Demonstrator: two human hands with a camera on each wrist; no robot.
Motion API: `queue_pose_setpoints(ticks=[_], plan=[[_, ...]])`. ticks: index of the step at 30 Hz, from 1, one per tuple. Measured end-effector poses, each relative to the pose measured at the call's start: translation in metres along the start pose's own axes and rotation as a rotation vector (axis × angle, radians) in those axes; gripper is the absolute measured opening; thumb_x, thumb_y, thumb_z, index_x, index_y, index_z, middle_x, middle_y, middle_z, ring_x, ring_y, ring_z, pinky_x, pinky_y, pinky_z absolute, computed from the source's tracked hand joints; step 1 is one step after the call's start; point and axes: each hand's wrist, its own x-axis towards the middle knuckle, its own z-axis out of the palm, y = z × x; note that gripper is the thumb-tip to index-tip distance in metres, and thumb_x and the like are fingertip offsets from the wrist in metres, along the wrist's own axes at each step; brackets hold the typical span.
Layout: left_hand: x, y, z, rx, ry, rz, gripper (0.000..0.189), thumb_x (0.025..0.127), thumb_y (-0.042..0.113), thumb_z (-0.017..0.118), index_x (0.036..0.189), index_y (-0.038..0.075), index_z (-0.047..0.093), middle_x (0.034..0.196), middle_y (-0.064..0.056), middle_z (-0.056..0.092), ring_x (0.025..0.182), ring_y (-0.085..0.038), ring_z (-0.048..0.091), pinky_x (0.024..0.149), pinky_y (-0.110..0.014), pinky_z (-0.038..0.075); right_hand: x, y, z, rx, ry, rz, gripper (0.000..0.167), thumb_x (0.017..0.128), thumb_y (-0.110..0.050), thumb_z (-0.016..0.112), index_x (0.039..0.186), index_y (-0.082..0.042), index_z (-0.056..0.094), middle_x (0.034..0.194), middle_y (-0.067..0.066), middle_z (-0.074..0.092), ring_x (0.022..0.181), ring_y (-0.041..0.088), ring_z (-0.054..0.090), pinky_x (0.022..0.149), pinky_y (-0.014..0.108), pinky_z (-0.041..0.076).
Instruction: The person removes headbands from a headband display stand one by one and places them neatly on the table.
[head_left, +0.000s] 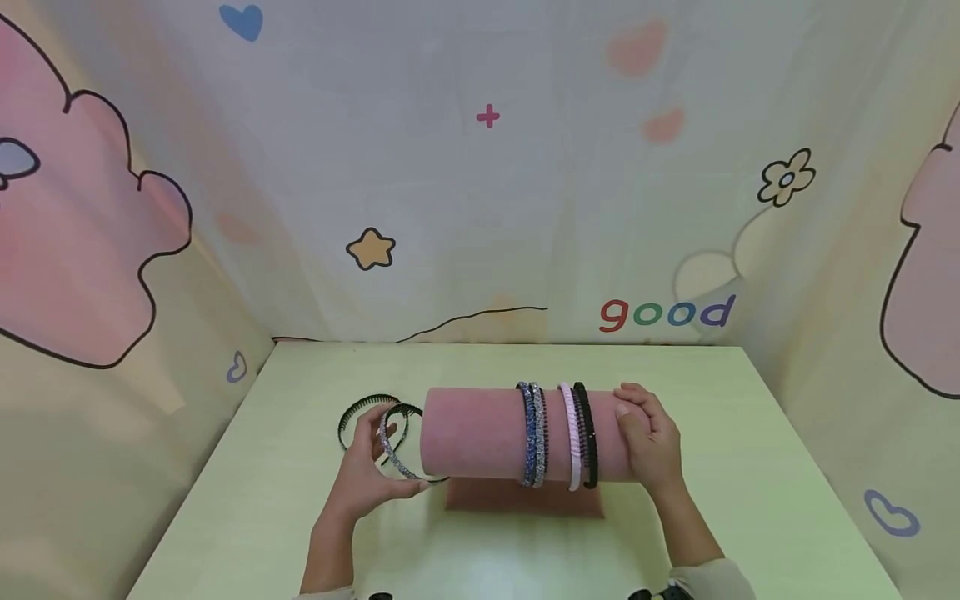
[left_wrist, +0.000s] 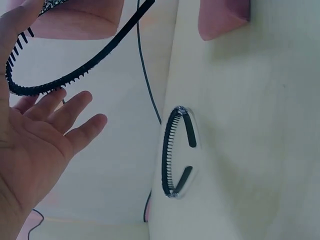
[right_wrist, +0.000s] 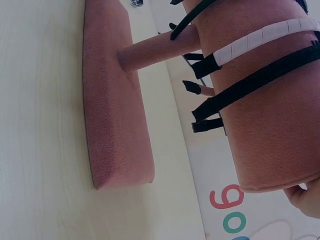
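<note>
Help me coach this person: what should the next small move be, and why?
Perhaps ease the glittery headband over the left end of the pink roll: the left hand holds it beside that end, while the right hand grips the other end and other headbands already sit around the roll.

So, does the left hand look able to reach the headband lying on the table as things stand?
Likely yes: the headband on the table lies near the left hand with nothing visible in between, though that hand would probably first need to release the glittery headband it holds.
</note>
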Motion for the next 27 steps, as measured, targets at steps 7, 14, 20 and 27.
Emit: queue_pose_setpoints(ticks=[7,14,20,27], plan=[[-0.015,-0.026,-0.005,0.026,0.076,-0.091,0.112,0.048,0.012,0.093,0.135,0.016,0.022,0.144,-0.016,0.026,0.126,-0.031,0.040,0.095,-0.054,0.034,0.001,0.004,0.001,-0.003,-0.001,0.010,0.023,0.092,-0.008,0.051,0.109,0.004,0.061,0.124,0.017,0.055,0.116,0.025,0.047,0.093,0.019,0.032],[-0.029,-0.035,-0.009,0.026,0.149,-0.134,0.114,0.048,0.009,0.093,0.128,0.013,0.012,0.142,-0.021,0.024,0.129,-0.034,0.034,0.097,-0.045,0.034,-0.001,0.001,0.001,0.003,0.014,0.003,0.022,0.091,-0.005,0.052,0.108,0.005,0.061,0.123,0.018,0.055,0.114,0.019,0.048,0.093,0.019,0.031],[-0.035,-0.041,-0.015,0.033,0.216,-0.132,0.114,0.047,0.005,0.092,0.125,0.008,0.008,0.138,-0.021,0.029,0.130,-0.033,0.031,0.088,-0.007,0.030,0.001,-0.001,0.001,0.007,0.020,-0.006,0.022,0.090,-0.003,0.052,0.107,0.007,0.061,0.123,0.019,0.055,0.115,0.025,0.048,0.093,0.019,0.031],[-0.043,-0.047,-0.023,0.048,0.279,-0.126,0.114,0.046,0.006,0.093,0.124,0.007,0.010,0.133,-0.021,0.034,0.128,-0.035,0.034,0.086,-0.007,0.031,0.000,-0.002,0.001,-0.006,0.010,0.011,0.022,0.091,-0.005,0.051,0.109,0.006,0.060,0.124,0.018,0.055,0.115,0.022,0.048,0.094,0.020,0.031]])
